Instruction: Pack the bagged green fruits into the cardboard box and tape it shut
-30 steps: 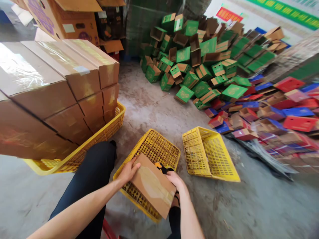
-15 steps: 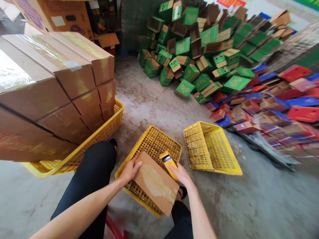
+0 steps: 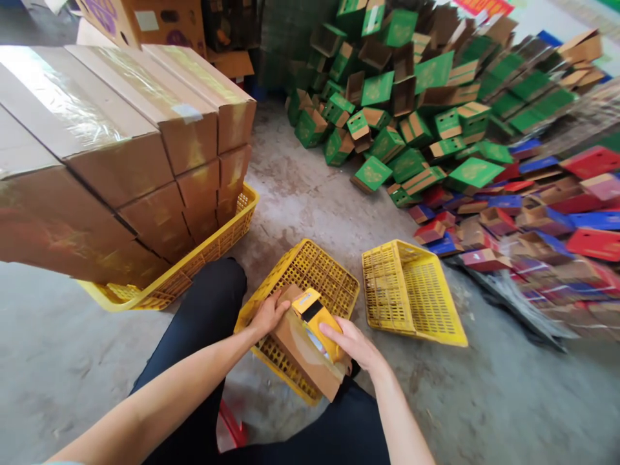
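1. Taped cardboard box (image 3: 303,345) — resting tilted on the near corner of the upturned yellow crate (image 3: 310,284), partly over the lap
2. Judged light and stiff: plain corrugated board, glossy tape strip down the top face, likely slick there; edges and corners judged the safest places to grip
3. Left hand (image 3: 267,314) at the box's far-left edge, on the crate's near-left side; fingers (image 3: 279,301) curled together over that edge, thumb hidden — pressing, not pinching
4. Right hand (image 3: 353,342) on the crate's near-right side, closed around a yellow handheld tool (image 3: 317,314) with a black band; kind of tool not discernible
5. Tool head lies on the box top, along the tape line, between the two hands; right fingers wrapped on the tool, apparently clear of the cardboard
6. Second yellow crate (image 3: 411,294) just right of the first; stacked sealed cartons (image 3: 121,148) in a larger yellow crate to its left
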